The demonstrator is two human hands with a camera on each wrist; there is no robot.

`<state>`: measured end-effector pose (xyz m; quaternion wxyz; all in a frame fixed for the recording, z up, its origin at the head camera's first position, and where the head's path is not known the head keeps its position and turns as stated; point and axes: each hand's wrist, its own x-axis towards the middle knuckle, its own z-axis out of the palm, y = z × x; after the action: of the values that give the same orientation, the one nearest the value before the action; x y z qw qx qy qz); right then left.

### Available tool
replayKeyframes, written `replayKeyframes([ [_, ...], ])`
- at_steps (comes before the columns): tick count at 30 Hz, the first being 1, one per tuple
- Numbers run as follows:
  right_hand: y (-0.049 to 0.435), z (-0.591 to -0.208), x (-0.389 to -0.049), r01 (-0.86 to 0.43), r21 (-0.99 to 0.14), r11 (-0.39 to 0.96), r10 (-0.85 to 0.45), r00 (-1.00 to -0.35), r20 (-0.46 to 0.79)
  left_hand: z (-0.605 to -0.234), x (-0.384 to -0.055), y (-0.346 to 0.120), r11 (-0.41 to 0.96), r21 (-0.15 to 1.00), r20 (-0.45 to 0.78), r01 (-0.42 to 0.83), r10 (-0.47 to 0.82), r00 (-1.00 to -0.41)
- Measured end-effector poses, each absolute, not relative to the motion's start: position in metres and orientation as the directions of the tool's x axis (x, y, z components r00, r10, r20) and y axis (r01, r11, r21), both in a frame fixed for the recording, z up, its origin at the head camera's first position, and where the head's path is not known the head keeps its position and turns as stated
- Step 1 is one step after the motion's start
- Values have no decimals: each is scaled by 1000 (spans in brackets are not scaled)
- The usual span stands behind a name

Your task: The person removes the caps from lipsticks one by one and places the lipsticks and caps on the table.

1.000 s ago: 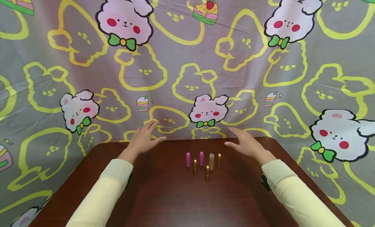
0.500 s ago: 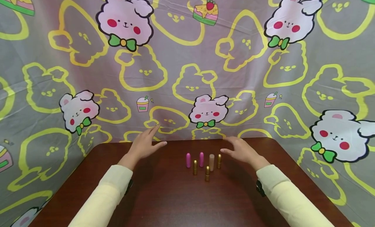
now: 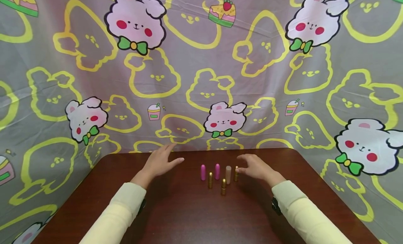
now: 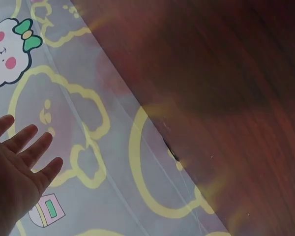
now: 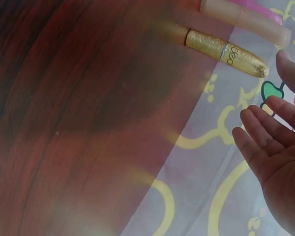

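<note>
A small group of upright cosmetic tubes stands on the table. Two are pink, a left pink tube [image 3: 203,172] and a right pink tube [image 3: 217,171]. Beside them is a beige tube [image 3: 228,175]. Gold lipstick tubes stand at the left [image 3: 210,180], front [image 3: 223,187] and right [image 3: 236,174]. My right hand [image 3: 256,167] is at the right gold tube, its thumb tip overlapping the tube's top in the head view. In the right wrist view, the fingers spread apart near that gold lettered tube [image 5: 226,53], holding nothing. My left hand [image 3: 158,163] hovers left of the group, fingers extended and holding nothing.
The dark red-brown wooden table [image 3: 195,216] has rounded far corners. Behind it and along both sides hangs a grey cloth [image 3: 189,55] printed with yellow outlines and white bunny faces. Dark wrist straps show under both pale yellow sleeves [image 3: 299,205].
My right hand has moved left and down to the right gold tube. The left hand has come slightly down and to the right. The tubes stand where they were.
</note>
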<state>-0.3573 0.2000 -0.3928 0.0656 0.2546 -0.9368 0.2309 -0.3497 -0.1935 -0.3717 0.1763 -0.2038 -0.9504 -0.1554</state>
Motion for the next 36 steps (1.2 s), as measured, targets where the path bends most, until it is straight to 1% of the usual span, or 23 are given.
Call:
replayKeyframes([
  [13, 193, -405, -359, -504, -418, 756, -458, -863, 212, -385, -340, -189, 856, 274, 368, 439, 329, -870],
  [21, 189, -408, -359, -466, -462, 755, -427, -883, 193, -392, -335, -185, 845, 316, 349, 432, 320, -881],
  [28, 189, -410, -358, -471, -479, 741, -426, -881, 207, -394, -329, -177, 834, 365, 312, 415, 310, -898],
  [36, 186, -414, -359, -460, -491, 740, -401, -888, 227, -399, -324, -169, 818, 400, 296, 415, 313, -902],
])
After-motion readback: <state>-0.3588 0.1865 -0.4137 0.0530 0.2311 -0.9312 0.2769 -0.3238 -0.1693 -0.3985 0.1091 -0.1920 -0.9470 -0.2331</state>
